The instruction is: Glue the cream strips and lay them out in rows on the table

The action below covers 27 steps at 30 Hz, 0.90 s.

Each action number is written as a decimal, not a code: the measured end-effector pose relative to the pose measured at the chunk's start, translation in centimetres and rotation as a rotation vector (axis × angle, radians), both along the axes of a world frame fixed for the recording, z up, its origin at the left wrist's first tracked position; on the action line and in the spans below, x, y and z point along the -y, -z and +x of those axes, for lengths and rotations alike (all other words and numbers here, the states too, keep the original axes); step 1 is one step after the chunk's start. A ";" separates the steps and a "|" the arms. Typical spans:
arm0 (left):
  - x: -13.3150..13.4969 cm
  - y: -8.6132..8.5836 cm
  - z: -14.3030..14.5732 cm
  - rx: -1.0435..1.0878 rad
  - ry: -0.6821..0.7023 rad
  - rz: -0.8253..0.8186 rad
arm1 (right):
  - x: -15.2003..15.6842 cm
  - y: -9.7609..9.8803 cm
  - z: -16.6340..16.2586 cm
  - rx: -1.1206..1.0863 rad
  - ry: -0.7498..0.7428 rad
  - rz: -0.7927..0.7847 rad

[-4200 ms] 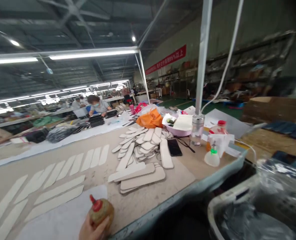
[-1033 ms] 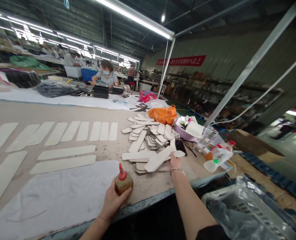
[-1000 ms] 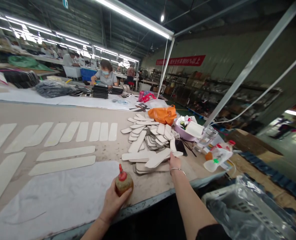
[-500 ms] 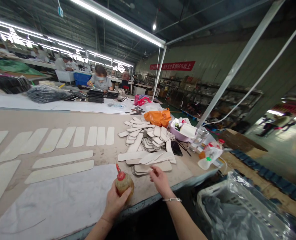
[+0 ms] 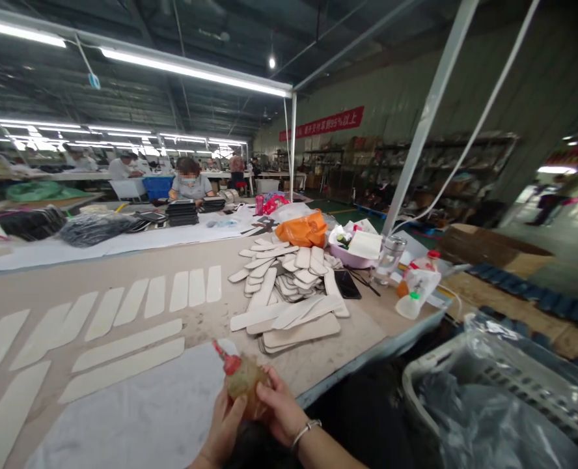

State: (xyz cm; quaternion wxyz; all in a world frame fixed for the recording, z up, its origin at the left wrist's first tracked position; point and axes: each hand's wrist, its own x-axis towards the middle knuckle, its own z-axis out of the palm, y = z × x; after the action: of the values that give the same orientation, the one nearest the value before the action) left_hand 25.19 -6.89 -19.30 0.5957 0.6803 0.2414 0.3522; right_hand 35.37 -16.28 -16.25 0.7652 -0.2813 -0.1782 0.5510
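Observation:
Both my hands hold a small glue bottle (image 5: 240,378) with a red pointed nozzle, tilted to the left, just above the near table edge. My left hand (image 5: 224,426) grips it from below. My right hand (image 5: 280,409), with a bracelet at the wrist, wraps its side. A white cloth (image 5: 137,417) lies under and left of the bottle. A heap of pale insole-shaped pieces (image 5: 284,293) sits on the table beyond my hands.
Rows of flat pale strips (image 5: 123,319) lie across the table's left. An orange bag (image 5: 302,229), a pink bowl (image 5: 347,255), a black phone (image 5: 347,284) and bottles (image 5: 413,286) crowd the far right. A plastic-lined crate (image 5: 494,404) stands at right. A seated person (image 5: 189,187) works at another table.
My right hand left the heap of pale pieces and came back onto the glue bottle. The bottle has lifted and tilted left. The view has swung slightly right.

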 end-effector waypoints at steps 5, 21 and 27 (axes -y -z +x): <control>0.3 0.3 0.0 -0.043 0.113 0.058 | 0.7 -1.8 2.0 -0.159 0.161 0.065; -7.8 -5.6 14.7 -0.422 0.298 1.378 | 6.3 -5.8 12.5 -0.350 0.710 -0.026; -8.6 -6.9 15.8 -0.380 0.359 1.422 | 6.2 -5.7 12.5 -0.381 0.681 -0.059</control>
State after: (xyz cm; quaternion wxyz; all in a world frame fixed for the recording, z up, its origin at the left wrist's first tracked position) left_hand 41.01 1.73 -12.36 0.0099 0.9785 -0.0600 0.1973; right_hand 47.88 -22.47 -10.56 0.9153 -0.2389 0.0863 0.3126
